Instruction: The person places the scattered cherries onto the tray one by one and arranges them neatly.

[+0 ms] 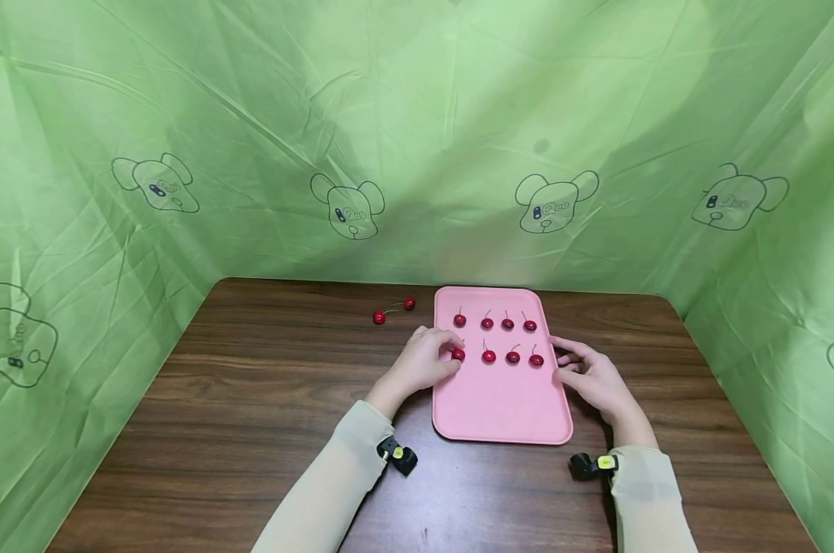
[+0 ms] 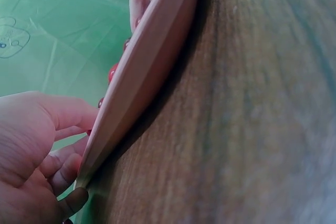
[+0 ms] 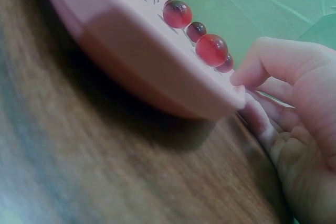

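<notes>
A pink tray [image 1: 501, 411] lies on the table with several red cherries in two rows, their thin stems pointing away. My left hand [image 1: 427, 358] reaches over the tray's left edge. Its thumb and forefinger pinch the leftmost cherry [image 1: 458, 354] of the nearer row, partly hidden by the fingers. On the opposite side, my right hand [image 1: 597, 382] holds the tray's right edge. The right wrist view shows one fingertip on top of the rim [image 3: 239, 95] and other fingers lower, against its outer side. Nearest to that hand is the end cherry [image 1: 536, 360] of the nearer row.
Two more cherries, one at the left [image 1: 378, 316] and one farther right [image 1: 409, 304], lie on the wooden table [image 1: 265, 399] left of the tray. A green curtain [image 1: 451, 153] with drawn bear heads hangs around the back and sides.
</notes>
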`<state>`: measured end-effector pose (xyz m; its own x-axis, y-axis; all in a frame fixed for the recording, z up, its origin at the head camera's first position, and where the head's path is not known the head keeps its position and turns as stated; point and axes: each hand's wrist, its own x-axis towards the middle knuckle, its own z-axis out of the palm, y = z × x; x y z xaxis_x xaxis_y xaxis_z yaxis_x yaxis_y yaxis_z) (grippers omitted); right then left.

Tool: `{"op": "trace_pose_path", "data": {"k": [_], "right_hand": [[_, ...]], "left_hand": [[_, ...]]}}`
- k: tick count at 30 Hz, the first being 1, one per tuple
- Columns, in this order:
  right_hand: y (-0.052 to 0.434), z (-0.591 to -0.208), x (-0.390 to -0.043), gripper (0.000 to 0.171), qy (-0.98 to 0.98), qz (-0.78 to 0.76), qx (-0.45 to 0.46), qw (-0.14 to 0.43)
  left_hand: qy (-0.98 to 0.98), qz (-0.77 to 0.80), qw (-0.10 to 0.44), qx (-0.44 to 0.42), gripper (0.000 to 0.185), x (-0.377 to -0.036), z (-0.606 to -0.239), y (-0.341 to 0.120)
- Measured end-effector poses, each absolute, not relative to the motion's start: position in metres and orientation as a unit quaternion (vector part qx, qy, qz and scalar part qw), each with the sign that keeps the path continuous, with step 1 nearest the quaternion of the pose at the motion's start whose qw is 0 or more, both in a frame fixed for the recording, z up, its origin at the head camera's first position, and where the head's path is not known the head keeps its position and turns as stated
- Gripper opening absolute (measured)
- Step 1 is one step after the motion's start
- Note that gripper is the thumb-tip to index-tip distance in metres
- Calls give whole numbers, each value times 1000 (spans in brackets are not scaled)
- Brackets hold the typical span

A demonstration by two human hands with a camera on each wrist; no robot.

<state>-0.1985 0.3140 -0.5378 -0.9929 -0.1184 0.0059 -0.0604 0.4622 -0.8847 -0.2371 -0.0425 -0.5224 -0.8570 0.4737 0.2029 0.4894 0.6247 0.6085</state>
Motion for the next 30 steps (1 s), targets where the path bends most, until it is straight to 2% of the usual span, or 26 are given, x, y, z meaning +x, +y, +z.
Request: {"op": "trace_pose_path", "data": {"k": [12,23,27,30], "right_hand": [[312,-539,-204,65,861,-505,-48,34],[310,-533,-196,64,865,-499,-46,33],[312,-534,-195,64,866,-498,-41,35],[313,-535,-196,64,866,-497,-42,38]], "left_hand": [[-901,-344,18,-263,25,-236,-521,-48],[-879,-393,19,-270,23,-237,-520,-52],[-868,-427,17,-253,25,-239,-515,-59],[-873,-429,35,-229,26,-243,-510,-70]]}}
